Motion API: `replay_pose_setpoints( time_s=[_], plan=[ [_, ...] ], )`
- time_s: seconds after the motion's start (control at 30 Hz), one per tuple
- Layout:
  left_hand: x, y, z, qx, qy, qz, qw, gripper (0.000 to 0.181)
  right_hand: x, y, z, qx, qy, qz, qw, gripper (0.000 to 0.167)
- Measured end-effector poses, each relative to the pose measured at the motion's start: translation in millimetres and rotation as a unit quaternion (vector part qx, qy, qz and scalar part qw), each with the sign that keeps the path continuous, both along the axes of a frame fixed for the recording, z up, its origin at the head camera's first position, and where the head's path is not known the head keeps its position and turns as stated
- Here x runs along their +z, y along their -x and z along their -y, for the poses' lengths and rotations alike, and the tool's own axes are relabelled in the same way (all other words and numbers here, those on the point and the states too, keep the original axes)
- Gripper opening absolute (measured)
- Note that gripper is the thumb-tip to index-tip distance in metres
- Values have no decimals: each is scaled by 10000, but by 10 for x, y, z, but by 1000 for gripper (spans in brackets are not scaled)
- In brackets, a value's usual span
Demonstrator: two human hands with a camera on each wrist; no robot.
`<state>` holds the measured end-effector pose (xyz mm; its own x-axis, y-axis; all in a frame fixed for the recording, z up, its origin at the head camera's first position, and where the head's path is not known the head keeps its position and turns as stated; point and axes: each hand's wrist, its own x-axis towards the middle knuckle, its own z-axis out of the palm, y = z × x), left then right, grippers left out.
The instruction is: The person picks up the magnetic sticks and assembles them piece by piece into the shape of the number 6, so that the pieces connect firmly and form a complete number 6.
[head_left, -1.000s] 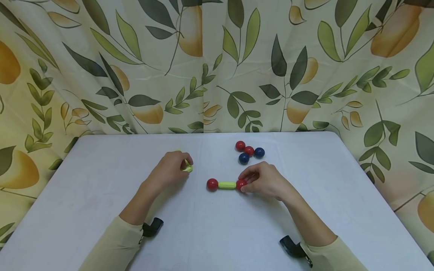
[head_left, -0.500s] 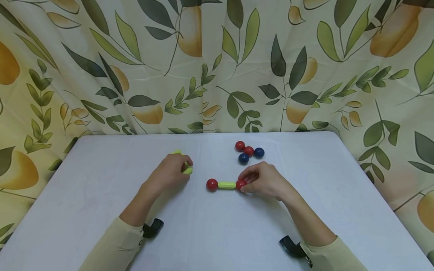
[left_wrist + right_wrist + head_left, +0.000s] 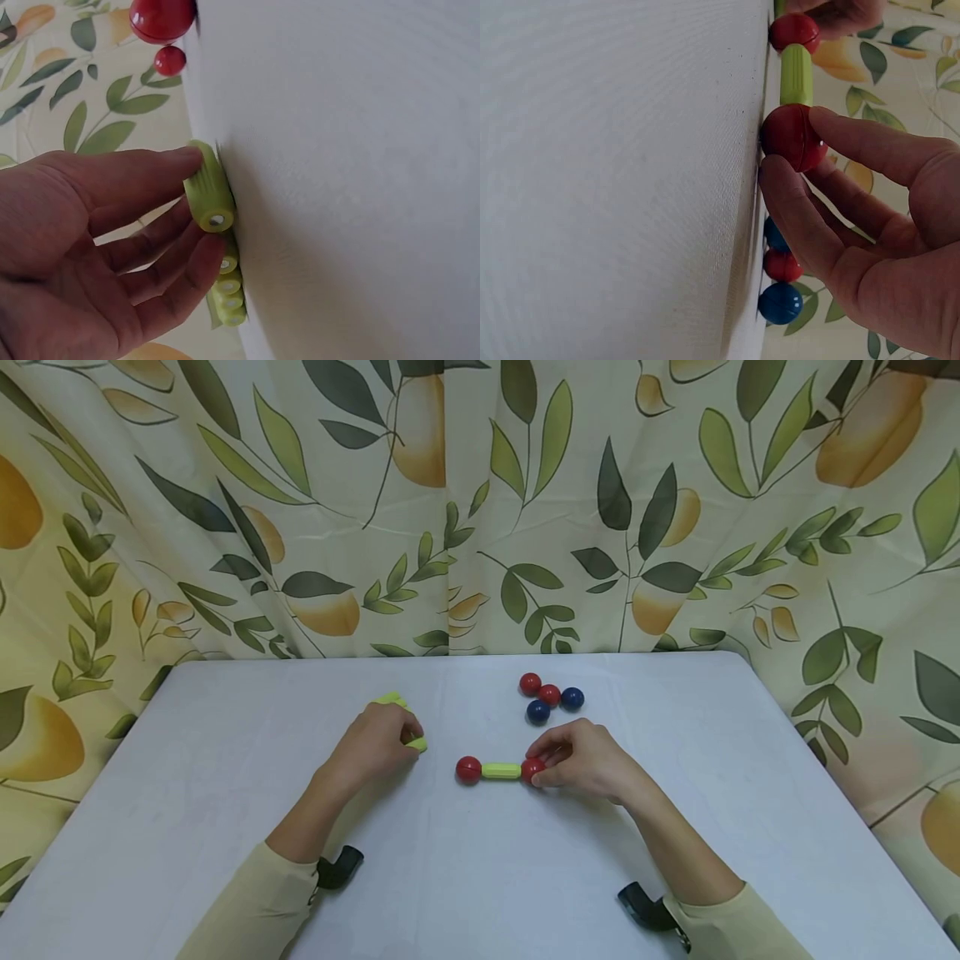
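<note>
Middle rod point(image 3: 501, 771), head: on the table point(image 3: 480, 877), touching left red ball point(image 3: 468, 769) and right red ball point(image 3: 532, 770).
Green sticks point(image 3: 392, 698), head: left, mostly hidden by the left hand point(image 3: 373, 742).
Front stick point(image 3: 209, 193), left wrist: pinched by that hand, partly cut off here.
Right red ball, right wrist: pinched by the right hand point(image 3: 900, 277); one blue ball point(image 3: 774, 234) behind partly covered.

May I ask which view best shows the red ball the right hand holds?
The right wrist view: the red ball is largest there, seam visible. The head view shows it small, partly behind the right hand; the left wrist view lacks it.
</note>
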<state>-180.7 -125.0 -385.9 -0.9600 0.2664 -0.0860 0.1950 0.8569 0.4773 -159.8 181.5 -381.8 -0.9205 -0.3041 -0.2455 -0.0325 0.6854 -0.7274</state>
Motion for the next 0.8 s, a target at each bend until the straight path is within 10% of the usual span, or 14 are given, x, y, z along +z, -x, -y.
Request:
replay_pose_setpoints(
  time_s=[0.4, 0.8],
  plan=[
    [39, -35, -16, 236, -657, 552, 9960, 16, 4, -3, 3, -14, 37, 32, 10000, 26],
    [23, -94, 17, 571, -1685, 1875, 9660, 17, 3, -4, 0, 7, 38, 59, 10000, 27]
  ],
)
